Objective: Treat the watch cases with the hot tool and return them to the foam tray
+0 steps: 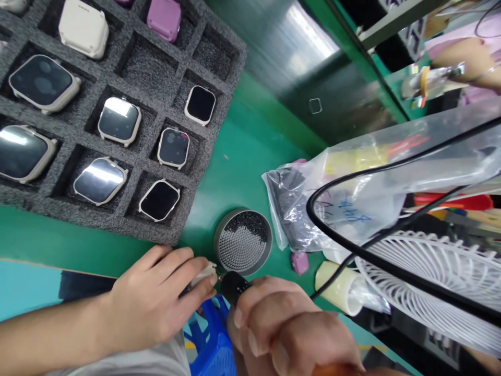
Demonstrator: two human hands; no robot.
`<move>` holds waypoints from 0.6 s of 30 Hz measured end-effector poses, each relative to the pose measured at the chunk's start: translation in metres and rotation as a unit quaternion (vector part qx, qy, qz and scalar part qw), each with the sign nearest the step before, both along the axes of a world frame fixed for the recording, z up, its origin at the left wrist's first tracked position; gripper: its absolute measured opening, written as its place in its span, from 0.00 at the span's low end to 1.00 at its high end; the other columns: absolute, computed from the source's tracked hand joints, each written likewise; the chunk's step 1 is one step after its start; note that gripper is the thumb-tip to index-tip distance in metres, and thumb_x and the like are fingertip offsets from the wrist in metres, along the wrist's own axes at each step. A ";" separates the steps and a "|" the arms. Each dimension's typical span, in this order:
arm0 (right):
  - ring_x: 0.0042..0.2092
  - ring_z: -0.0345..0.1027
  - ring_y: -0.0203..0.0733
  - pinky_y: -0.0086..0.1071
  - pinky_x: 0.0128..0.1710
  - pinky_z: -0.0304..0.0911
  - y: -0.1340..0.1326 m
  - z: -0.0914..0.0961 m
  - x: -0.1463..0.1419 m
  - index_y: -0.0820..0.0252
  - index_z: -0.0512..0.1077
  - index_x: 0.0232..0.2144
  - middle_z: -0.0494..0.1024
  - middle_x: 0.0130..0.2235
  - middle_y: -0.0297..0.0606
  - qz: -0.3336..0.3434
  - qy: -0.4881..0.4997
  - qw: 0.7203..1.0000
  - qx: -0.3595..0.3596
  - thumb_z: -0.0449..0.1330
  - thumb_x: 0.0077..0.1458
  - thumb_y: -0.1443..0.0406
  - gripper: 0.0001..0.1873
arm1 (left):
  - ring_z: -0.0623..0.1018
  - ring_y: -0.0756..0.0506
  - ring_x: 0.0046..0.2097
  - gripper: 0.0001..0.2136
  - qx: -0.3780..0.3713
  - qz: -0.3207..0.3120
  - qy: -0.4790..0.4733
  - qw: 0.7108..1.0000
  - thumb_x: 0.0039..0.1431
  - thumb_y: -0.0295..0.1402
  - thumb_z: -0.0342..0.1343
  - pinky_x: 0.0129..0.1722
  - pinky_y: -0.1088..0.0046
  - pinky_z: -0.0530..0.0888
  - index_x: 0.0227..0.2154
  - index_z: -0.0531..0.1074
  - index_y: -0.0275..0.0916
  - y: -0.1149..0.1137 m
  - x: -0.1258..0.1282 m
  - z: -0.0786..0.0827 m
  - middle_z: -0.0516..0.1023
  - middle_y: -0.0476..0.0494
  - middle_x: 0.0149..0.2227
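Observation:
My left hand (156, 292) is closed around a small off-white smartwatch case (205, 274), mostly hidden by the fingers. My right hand (289, 324) grips a black-nosed electric screwdriver (234, 287), and its bit meets or nearly meets the edge of the case; I cannot tell which. Just beyond both hands stands a round grey dish (219, 249) with a dimpled plate and tiny black screws heaped at its far side. A dark grey foam tray (172, 235) lies at the upper left, its pockets holding several white smartwatches (159, 200) and a purple watch case (164, 20).
Right of the dish lie a clear plastic bag (352, 209) and a small purple piece (299, 262). A black cable (332, 230) loops over a white fan grille (422, 282). A blue plastic stool or basket (215, 339) is below. Another person's arm (465, 60) shows at upper right.

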State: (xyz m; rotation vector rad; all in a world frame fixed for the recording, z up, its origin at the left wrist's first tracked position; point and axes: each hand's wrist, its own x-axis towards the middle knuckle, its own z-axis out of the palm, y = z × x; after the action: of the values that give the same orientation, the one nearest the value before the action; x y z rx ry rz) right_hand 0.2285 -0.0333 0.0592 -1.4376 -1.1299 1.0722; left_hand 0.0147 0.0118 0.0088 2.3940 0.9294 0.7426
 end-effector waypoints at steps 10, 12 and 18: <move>0.36 0.73 0.48 0.43 0.28 0.70 0.048 0.013 -0.012 0.39 0.72 0.44 0.69 0.35 0.33 0.025 -0.007 1.000 0.005 0.65 0.54 0.46 0.17 | 0.75 0.39 0.52 0.11 0.006 -0.020 0.008 1.000 0.70 0.33 0.56 0.50 0.58 0.68 0.51 0.79 0.40 -0.003 -0.003 -0.004 0.80 0.44 0.54; 0.36 0.73 0.48 0.43 0.28 0.70 0.046 0.013 -0.012 0.39 0.72 0.44 0.69 0.35 0.33 0.030 -0.008 0.999 0.008 0.65 0.54 0.46 0.18 | 0.75 0.39 0.52 0.12 0.008 -0.020 0.006 1.000 0.70 0.33 0.56 0.49 0.58 0.68 0.51 0.79 0.40 -0.002 -0.004 -0.004 0.80 0.44 0.54; 0.36 0.73 0.47 0.43 0.28 0.71 0.038 0.011 -0.009 0.39 0.73 0.45 0.69 0.35 0.33 0.035 -0.013 0.999 0.018 0.66 0.54 0.46 0.18 | 0.75 0.39 0.50 0.11 0.008 -0.013 -0.001 1.000 0.70 0.32 0.56 0.49 0.58 0.68 0.50 0.79 0.39 0.000 -0.002 -0.003 0.81 0.43 0.53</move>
State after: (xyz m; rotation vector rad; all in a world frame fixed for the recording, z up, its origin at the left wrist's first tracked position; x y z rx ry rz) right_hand 0.2199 0.0044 0.0701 -1.3963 -1.2190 1.0788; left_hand 0.0132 0.0115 0.0062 2.4134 0.8929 0.7459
